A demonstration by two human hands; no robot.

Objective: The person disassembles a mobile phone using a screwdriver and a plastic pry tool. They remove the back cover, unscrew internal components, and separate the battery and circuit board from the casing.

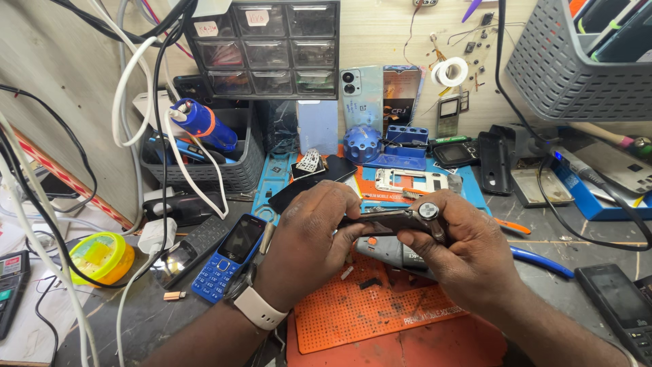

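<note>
Item: thin dark phone body (380,219), edge-on. We grip its ends: left hand (305,245) at 9 o'clock, right hand (468,255) at 3, also clasping screwdriver (430,212). Light, stiff, prob. fragile; hold by edges.

1 head-worn camera looks steeply down and forward, close over the cluttered workbench (129,319), toward the wall.
</note>
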